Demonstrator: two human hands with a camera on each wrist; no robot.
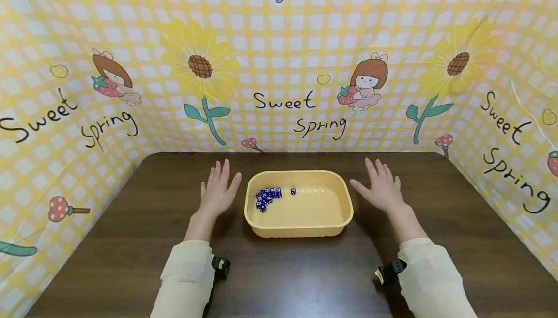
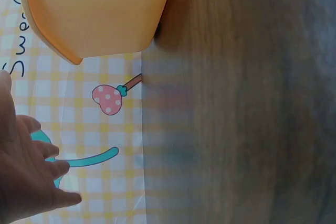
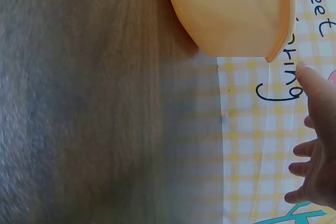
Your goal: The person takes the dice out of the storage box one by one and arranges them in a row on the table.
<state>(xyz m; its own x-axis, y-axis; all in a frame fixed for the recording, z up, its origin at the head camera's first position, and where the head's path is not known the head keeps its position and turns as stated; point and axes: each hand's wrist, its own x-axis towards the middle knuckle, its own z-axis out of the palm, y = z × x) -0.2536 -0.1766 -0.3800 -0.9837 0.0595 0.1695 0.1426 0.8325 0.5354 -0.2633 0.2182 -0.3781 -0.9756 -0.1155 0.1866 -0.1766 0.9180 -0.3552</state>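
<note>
dice [image 1: 264, 196] lie in the tub [image 1: 309, 211], bunched at nine o'clock, one die [image 1: 293, 191] near twelve; my spread left hand [image 1: 216, 193] and right hand [image 1: 384, 190] hold nothing; handling looks either unstarted or finished.

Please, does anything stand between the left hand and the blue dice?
Sideways, yes: the left wall of the yellow tub stands between the left hand and the blue dice inside. From above, nothing visible covers them.
</note>
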